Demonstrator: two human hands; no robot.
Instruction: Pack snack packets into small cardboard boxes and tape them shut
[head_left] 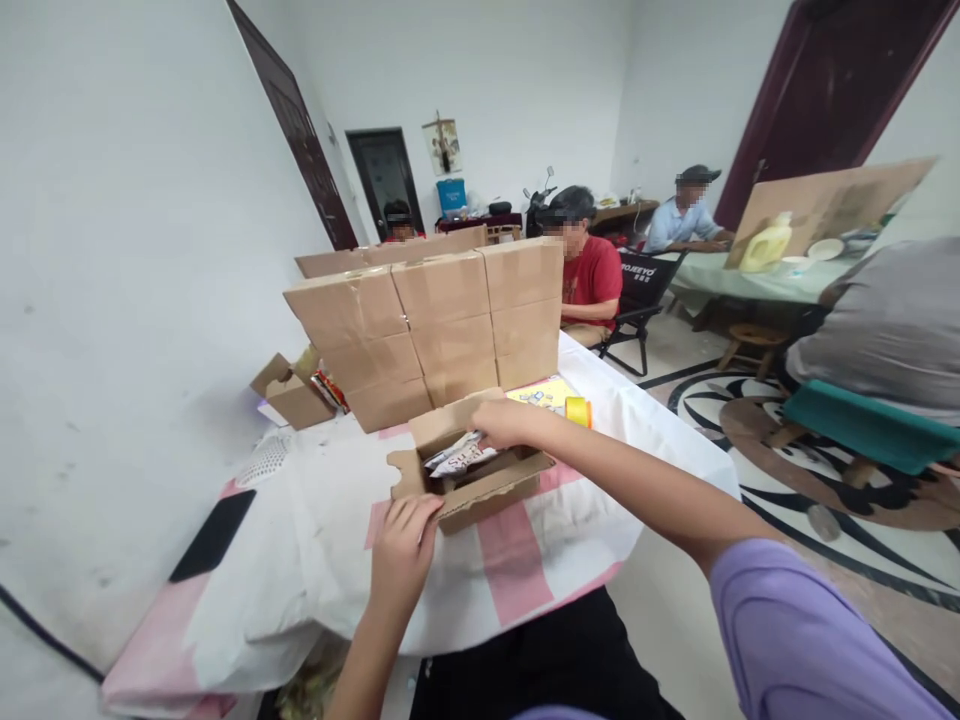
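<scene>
behind stacked boxes (442,320), a chair (643,290) reads "tojieyo".

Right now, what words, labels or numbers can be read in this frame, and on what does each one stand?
White lettering on the back of the black folding chair: about "TOJIEYO", partly blurred.
Red print on the white packets in the open brown cardboard box under the right hand: too blurred to read.
Yellow printed sheet behind it: too small to read.
Taped brown cartons: no print visible.

Bright even light, soft shadows, warped edges
</scene>
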